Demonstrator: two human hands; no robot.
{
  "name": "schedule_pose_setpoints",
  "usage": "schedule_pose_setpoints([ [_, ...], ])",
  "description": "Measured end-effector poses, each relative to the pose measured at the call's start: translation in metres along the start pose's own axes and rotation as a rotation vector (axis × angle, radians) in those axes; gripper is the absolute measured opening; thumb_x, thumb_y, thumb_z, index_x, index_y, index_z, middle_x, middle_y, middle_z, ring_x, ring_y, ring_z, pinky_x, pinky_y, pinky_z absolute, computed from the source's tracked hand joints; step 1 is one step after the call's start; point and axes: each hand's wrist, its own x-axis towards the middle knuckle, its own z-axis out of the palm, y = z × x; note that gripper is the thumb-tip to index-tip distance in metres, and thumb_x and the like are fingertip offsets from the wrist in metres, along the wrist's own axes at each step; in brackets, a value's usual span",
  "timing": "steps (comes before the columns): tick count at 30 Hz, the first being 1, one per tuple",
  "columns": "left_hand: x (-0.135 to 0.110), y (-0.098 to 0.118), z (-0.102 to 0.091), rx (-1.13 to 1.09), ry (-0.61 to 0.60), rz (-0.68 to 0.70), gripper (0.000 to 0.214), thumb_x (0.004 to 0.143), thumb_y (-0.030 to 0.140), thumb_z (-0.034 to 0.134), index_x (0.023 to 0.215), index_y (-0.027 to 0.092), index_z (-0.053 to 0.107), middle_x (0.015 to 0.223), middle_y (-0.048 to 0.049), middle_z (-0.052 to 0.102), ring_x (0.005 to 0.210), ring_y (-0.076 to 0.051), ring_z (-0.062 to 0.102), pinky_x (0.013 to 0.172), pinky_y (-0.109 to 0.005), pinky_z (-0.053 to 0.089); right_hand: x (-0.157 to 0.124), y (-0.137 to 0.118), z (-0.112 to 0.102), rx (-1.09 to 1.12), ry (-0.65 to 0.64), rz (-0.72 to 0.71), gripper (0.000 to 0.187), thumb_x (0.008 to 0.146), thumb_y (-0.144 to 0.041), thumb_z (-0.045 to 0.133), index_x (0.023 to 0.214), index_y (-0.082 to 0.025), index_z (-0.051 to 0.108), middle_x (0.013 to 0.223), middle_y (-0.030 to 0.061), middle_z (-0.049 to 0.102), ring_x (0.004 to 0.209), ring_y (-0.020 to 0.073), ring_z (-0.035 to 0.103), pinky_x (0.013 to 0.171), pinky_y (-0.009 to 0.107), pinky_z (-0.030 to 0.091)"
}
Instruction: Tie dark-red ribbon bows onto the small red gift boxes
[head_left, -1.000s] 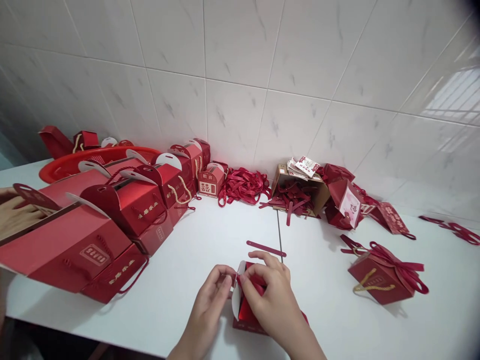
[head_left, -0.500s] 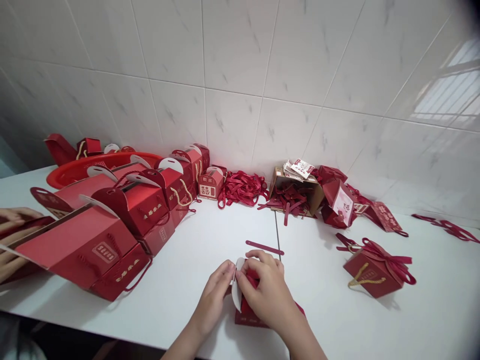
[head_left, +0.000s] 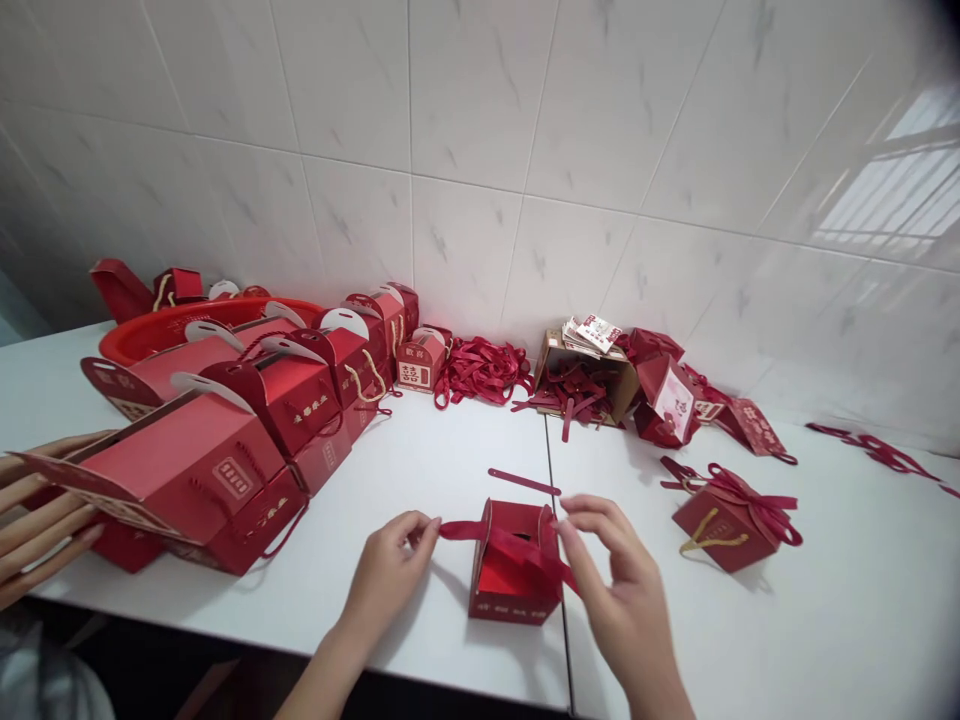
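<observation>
A small red gift box (head_left: 514, 585) stands open on the white table (head_left: 420, 460) near its front edge. A red ribbon (head_left: 480, 531) runs across the box's top. My left hand (head_left: 388, 572) pinches the ribbon's left end, left of the box. On the box's right, my right hand (head_left: 619, 585) pinches the other end, fingers curled. A loose red ribbon strip (head_left: 523, 482) lies just behind the box.
Another person's hands (head_left: 34, 520) hold a large red box (head_left: 176, 475) at the left. More red boxes (head_left: 300, 385) and a red basin (head_left: 172, 322) stand behind it. A finished tied box (head_left: 724, 520) sits right. Ribbon pile (head_left: 480, 370) and cardboard box (head_left: 589, 375) lie by the wall.
My hands have moved apart from the box top, drawing the ribbon out to both sides. The white flap is no longer up. The other person's hands shifted on the large box.
</observation>
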Motion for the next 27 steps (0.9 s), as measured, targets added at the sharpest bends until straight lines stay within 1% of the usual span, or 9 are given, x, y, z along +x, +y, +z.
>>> schedule_pose_setpoints([
  [5, -0.002, -0.020, -0.033, 0.409, 0.167, -0.148, 0.027, 0.083, 0.040, 0.048, 0.063, 0.023, 0.055, 0.069, -0.0026, 0.061, 0.061, -0.021, 0.052, 0.056, -0.028, 0.031, -0.031, 0.031, -0.039, 0.016, -0.178, 0.240, 0.037, 0.087, -0.047, 0.050, 0.066, -0.019, 0.063, 0.059, 0.0010, 0.054, 0.057, 0.0154, 0.052, 0.057, 0.026, 0.043],
  [10, -0.007, -0.014, -0.038, 0.424, 0.350, -0.145, 0.023, 0.083, 0.044, 0.049, 0.074, 0.023, 0.052, 0.075, -0.0030, 0.058, 0.065, -0.022, 0.053, 0.056, -0.027, 0.033, -0.041, 0.072, -0.031, -0.027, -0.344, 0.434, 0.051, 0.086, -0.060, 0.043, 0.082, -0.017, 0.069, 0.055, 0.0002, 0.049, 0.055, 0.0166, 0.050, 0.055, 0.027, 0.041],
  [12, -0.014, -0.004, -0.029, 0.315, 0.217, -0.134, 0.032, 0.084, 0.049, 0.045, 0.067, 0.022, 0.052, 0.061, 0.0000, 0.053, 0.059, -0.019, 0.052, 0.056, -0.025, 0.036, -0.039, 0.076, -0.023, -0.019, -0.379, 0.462, 0.055, 0.086, -0.063, 0.039, 0.086, -0.016, 0.069, 0.053, -0.0011, 0.045, 0.054, 0.0163, 0.048, 0.054, 0.027, 0.039],
  [16, -0.026, 0.017, -0.009, -0.024, -0.342, -0.172, 0.044, 0.089, 0.051, 0.041, 0.065, 0.022, 0.064, 0.061, -0.0003, 0.060, 0.064, -0.020, 0.057, 0.062, -0.025, 0.040, -0.035, 0.071, -0.013, 0.024, -0.443, 0.488, 0.056, 0.090, -0.061, 0.032, 0.096, -0.019, 0.069, 0.050, -0.0036, 0.041, 0.052, 0.0153, 0.045, 0.057, 0.027, 0.038],
  [18, -0.024, 0.020, -0.003, -0.099, -0.401, -0.203, 0.039, 0.088, 0.051, 0.044, 0.079, 0.024, 0.071, 0.073, -0.0022, 0.066, 0.075, -0.022, 0.061, 0.071, -0.026, 0.042, -0.033, 0.069, -0.008, 0.084, -0.447, 0.517, 0.053, 0.091, -0.059, 0.034, 0.104, -0.021, 0.068, 0.048, -0.0043, 0.041, 0.050, 0.0152, 0.044, 0.058, 0.028, 0.039],
  [20, -0.018, 0.019, 0.001, -0.207, -0.330, -0.249, 0.038, 0.087, 0.053, 0.047, 0.100, 0.026, 0.070, 0.077, -0.0027, 0.066, 0.074, -0.020, 0.059, 0.073, -0.027, 0.042, -0.030, 0.070, -0.003, 0.193, -0.384, 0.575, 0.053, 0.090, -0.060, 0.037, 0.118, -0.023, 0.062, 0.048, -0.0052, 0.042, 0.049, 0.0147, 0.043, 0.055, 0.027, 0.038],
  [23, -0.009, 0.017, 0.005, -0.531, -0.241, -0.353, 0.049, 0.086, 0.053, 0.051, 0.129, 0.029, 0.055, 0.073, 0.0002, 0.060, 0.063, -0.015, 0.052, 0.061, -0.024, 0.042, -0.027, 0.075, 0.008, 0.506, -0.135, 0.692, 0.059, 0.087, -0.059, 0.045, 0.137, -0.028, 0.043, 0.060, -0.0054, 0.051, 0.047, 0.0106, 0.040, 0.047, 0.022, 0.036],
  [25, -0.007, 0.019, 0.007, -0.813, -0.251, -0.439, 0.051, 0.085, 0.049, 0.056, 0.132, 0.031, 0.050, 0.071, 0.0011, 0.058, 0.064, -0.013, 0.052, 0.056, -0.022, 0.042, -0.024, 0.077, 0.015, 0.812, 0.028, 0.748, 0.060, 0.084, -0.055, 0.056, 0.137, -0.032, 0.040, 0.083, -0.0024, 0.061, 0.050, 0.0077, 0.043, 0.048, 0.021, 0.039],
  [27, -0.006, 0.022, 0.009, -1.051, -0.266, -0.532, 0.041, 0.083, 0.040, 0.064, 0.121, 0.026, 0.061, 0.073, -0.0003, 0.059, 0.069, -0.013, 0.055, 0.056, -0.021, 0.045, -0.021, 0.076, 0.020, 1.103, 0.134, 0.779, 0.055, 0.079, -0.044, 0.067, 0.130, -0.032, 0.049, 0.107, 0.0014, 0.061, 0.057, 0.0063, 0.047, 0.054, 0.021, 0.046],
])
